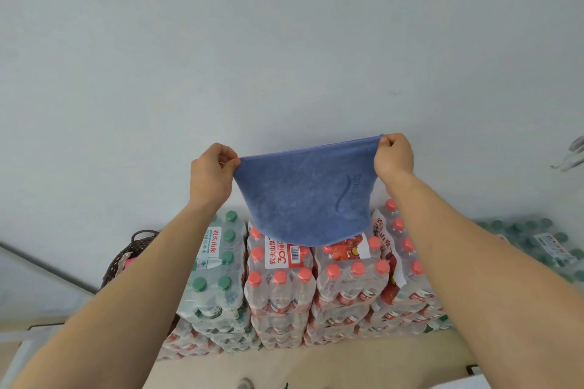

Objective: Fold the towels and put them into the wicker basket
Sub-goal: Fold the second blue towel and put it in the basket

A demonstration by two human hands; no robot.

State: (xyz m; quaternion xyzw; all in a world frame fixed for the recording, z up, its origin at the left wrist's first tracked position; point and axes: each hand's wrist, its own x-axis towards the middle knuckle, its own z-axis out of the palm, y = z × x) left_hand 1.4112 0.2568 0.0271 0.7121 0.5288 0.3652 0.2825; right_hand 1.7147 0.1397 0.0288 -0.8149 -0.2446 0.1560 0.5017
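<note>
Both bare arms reach forward and up, the forearms rising from the lower corners of the view; the left hand (210, 174) pinches one top corner of the blue towel (303, 199) between thumb and curled fingers; the right hand (393, 156), a little higher, pinches the other corner likewise; the hands are apart, their backs toward the camera.

One blue towel (300, 199). Two hands: left hand (210, 174), right hand (393, 156). One wicker basket (132, 249). Top layer of stacked bottle packs: one green-capped pack (218, 262), three red-capped packs (281, 275); lower layers too crowded to count.
</note>
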